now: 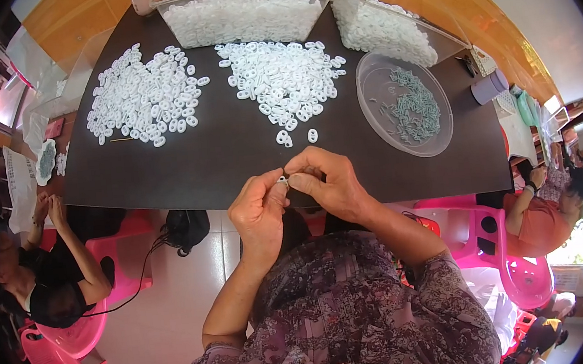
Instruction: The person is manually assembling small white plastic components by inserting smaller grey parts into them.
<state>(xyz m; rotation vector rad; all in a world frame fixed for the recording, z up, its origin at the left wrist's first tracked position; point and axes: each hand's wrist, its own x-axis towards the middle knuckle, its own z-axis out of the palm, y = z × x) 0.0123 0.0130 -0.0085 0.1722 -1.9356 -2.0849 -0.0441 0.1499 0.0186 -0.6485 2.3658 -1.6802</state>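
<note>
My left hand (258, 210) pinches a small white two-holed plastic piece (282, 179) between thumb and fingertips, just above the near edge of the dark table (185, 171). Against it, my right hand (326, 178) is closed in a pinch. Whatever sits in those fingertips is too small and covered to make out. Ahead of my hands lie a few loose white pieces (312, 136), in front of a large white heap (281, 77). To the right, a round clear tray (371, 114) holds small grey-green pieces (414, 110), like little springs or pins.
Another heap of white pieces (146, 94) spreads at the left, with a thin yellowish stick (120, 139) beside it. Two clear bins (247, 18) (385, 29) full of white pieces line the back. A purple-lidded container (489, 87) stands far right. People sit on both sides near pink chairs (96, 299).
</note>
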